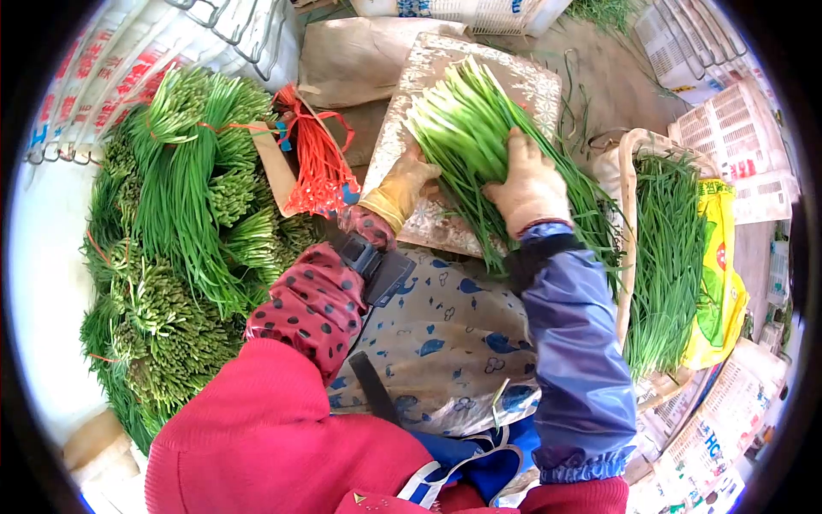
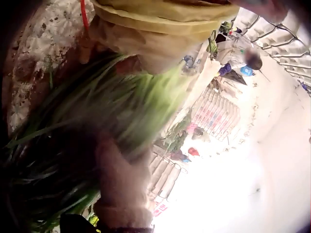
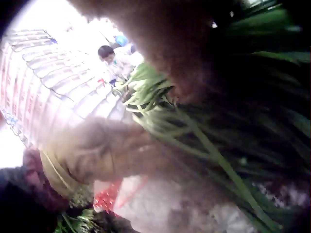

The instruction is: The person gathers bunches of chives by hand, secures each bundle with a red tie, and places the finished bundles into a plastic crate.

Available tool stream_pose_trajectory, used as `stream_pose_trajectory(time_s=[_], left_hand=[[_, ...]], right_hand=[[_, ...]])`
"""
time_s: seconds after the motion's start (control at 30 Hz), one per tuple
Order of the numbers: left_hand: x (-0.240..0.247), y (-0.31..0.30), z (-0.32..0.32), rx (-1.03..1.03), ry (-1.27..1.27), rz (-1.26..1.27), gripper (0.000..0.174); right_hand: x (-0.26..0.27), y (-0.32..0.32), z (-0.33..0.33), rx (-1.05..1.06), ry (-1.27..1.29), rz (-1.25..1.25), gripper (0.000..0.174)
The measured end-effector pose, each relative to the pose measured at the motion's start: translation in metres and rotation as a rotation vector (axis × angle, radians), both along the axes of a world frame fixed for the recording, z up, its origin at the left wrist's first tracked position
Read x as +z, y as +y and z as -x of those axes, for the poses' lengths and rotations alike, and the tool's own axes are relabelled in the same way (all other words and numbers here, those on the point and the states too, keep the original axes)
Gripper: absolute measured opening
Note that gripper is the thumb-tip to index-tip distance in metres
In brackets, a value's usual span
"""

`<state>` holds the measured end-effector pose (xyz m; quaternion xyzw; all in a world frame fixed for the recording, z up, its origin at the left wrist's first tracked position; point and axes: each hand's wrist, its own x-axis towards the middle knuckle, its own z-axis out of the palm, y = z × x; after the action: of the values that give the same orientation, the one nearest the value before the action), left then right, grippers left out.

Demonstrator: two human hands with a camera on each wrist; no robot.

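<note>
A loose bunch of garlic chives [image 1: 467, 116], pale stems pointing away and green leaves trailing to the near right, lies over a worn floral board [image 1: 419, 73]. My left hand [image 1: 409, 184], in a glove with a yellow cuff, grips the bunch from the left; its fingertips are hidden by the stems. From the right, my gloved right hand [image 1: 531, 184] holds it, fingers over the top and thumb at the near side. The left wrist view shows the chives [image 2: 126, 107] blurred between both hands. Stems [image 3: 146, 92] poke out between the hands in the right wrist view.
Tied chive bundles [image 1: 171, 317] are piled at the left. Red ties [image 1: 317, 171] hang over a cardboard box beside the board. At the right stands a basket [image 1: 629, 223] of loose chives, with a yellow bag [image 1: 719, 274] against it. White crates [image 1: 736, 128] stand behind.
</note>
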<state>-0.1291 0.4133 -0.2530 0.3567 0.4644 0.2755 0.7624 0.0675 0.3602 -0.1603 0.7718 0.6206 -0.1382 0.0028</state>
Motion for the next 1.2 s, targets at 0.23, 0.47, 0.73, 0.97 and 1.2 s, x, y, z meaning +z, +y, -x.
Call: stream_pose_trajectory(time_s=[0.23,0.47,0.73,0.97,1.2], left_hand=[[0.022,-0.026,0.004,-0.202,0.903,-0.861,0.077],[0.031,0.006,-0.019,-0.707,1.247,-1.938,0.085],[0.013,0.038,-0.047,-0.996,1.201,-1.757,0.134],[0.016,0.033,-0.042,-0.928,1.076,-1.715,0.139],[-0.001,0.026,-0.042,-0.712,1.160,-1.856,0.124]], right_hand=[[-0.045,-0.007,0.008,-0.029,-0.140,-0.071,0.093],[-0.036,-0.006,0.011,-0.029,-0.178,-0.026,0.095],[0.068,0.031,-0.023,0.026,-0.011,0.237,0.035],[0.010,0.128,-0.069,0.102,-0.024,0.015,0.034],[-0.025,0.137,-0.045,0.418,-0.084,0.153,0.032]])
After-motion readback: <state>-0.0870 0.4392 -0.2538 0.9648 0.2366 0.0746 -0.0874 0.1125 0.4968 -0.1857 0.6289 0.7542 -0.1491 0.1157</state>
